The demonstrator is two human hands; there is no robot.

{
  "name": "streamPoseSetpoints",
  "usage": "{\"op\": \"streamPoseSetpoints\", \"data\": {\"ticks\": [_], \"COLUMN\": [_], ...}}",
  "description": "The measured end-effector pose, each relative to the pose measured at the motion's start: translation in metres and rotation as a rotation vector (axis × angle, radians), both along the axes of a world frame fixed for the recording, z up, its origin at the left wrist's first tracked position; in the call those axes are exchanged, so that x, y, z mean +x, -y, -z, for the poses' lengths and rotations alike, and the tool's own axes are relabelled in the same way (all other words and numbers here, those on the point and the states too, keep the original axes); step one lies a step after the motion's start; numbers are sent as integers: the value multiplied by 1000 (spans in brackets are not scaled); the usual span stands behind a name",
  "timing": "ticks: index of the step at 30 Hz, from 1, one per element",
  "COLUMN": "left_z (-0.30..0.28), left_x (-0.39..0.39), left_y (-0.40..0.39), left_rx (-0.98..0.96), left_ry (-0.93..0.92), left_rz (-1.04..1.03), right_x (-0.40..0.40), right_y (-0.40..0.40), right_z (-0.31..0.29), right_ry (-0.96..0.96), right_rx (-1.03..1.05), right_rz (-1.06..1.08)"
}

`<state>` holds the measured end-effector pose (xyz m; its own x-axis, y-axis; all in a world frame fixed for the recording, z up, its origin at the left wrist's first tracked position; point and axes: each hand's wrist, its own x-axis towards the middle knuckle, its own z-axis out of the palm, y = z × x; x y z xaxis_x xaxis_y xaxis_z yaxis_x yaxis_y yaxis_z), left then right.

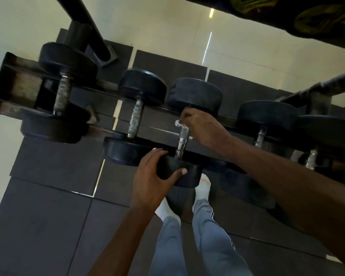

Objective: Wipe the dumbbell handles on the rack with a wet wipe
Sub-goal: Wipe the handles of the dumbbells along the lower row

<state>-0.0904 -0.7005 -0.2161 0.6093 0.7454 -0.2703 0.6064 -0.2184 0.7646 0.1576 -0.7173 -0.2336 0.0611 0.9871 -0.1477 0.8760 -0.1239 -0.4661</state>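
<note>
Several black dumbbells lie across the dark rack (14, 86). The middle dumbbell's steel handle (182, 139) runs from its far head (195, 92) to its near head (189, 176). My right hand (203, 126) grips the upper part of that handle, and a bit of white wet wipe (177, 122) shows at my fingers. My left hand (153, 176) holds the near head, thumb curled over its front edge. To the left lie a dumbbell with a dull handle (135, 118) and a bigger one with a rusty handle (62, 92).
Two more dumbbells (267, 114) lie on the rack at the right. A black post (92, 26) stands behind the rack on the pale tiled floor. Dark rubber mats (48, 216) cover the floor near my legs and white socks (203, 186). An upper shelf (287, 16) overhangs at top right.
</note>
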Motion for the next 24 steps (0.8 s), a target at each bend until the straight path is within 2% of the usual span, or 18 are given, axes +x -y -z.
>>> {"op": "streamPoseSetpoints", "data": {"ticks": [1, 3, 5, 7, 13, 18, 21, 24], "left_z": [0, -1, 0, 0, 1, 1, 0, 0], "left_x": [0, 1, 1, 2, 0, 1, 2, 1], "left_y": [0, -1, -3, -3, -1, -1, -1, -1], "left_rx": [-3, -12, -12, -7, -3, -1, 5, 12], "left_ry": [-1, -4, -3, -1, -12, -8, -12, -10], "left_rz": [-6, -8, -4, 6, -1, -3, 0, -5], "right_x": [-3, -22, -37, -31, -10, -32, -18, -1], "right_y": [-3, -2, 4, 2, 2, 17, 0, -12], "right_z": [3, 6, 0, -4, -5, -2, 1, -4], "right_ry": [41, 41, -52, -142, -178, -164, -27, 132], "right_rx": [-13, -98, -227, -248, -64, -135, -84, -21], "right_rz": [4, -160, -366, -434, -216, -324, -307, -97]}}
